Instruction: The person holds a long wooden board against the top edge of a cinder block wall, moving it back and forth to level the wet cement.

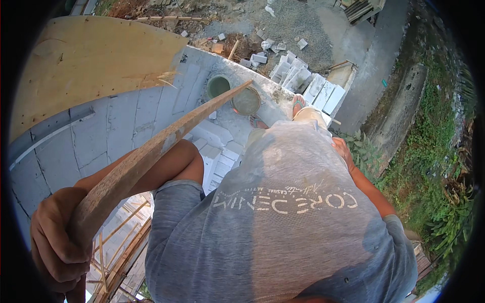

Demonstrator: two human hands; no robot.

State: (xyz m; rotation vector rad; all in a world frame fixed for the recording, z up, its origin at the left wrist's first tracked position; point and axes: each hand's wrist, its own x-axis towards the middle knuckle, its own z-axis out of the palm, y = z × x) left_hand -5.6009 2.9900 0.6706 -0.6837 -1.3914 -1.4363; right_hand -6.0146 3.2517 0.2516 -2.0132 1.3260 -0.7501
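Observation:
My left hand [58, 240] is wrapped round the near end of a long wooden batten [161, 144]. The batten slants up and away to the right, and its far end overlaps the buckets in view. One bucket [219, 86] has a grey-green inside; beside it, a second bucket [246, 102] is filled with grey, mortar-like material. Down by my right thigh is my right hand [343, 151], its fingers mostly hidden against my clothing. My sandalled feet stand on a pale ledge [283, 101] close to the buckets.
A wall of pale blocks [121, 118] runs along the left, with a plywood sheet [96, 65] across its top. White blocks [313, 91] are stacked beyond my feet. Far below lie a gravel heap [303, 30], a road [376, 65] and green plants [424, 136]. Bamboo poles [118, 252] show lower left.

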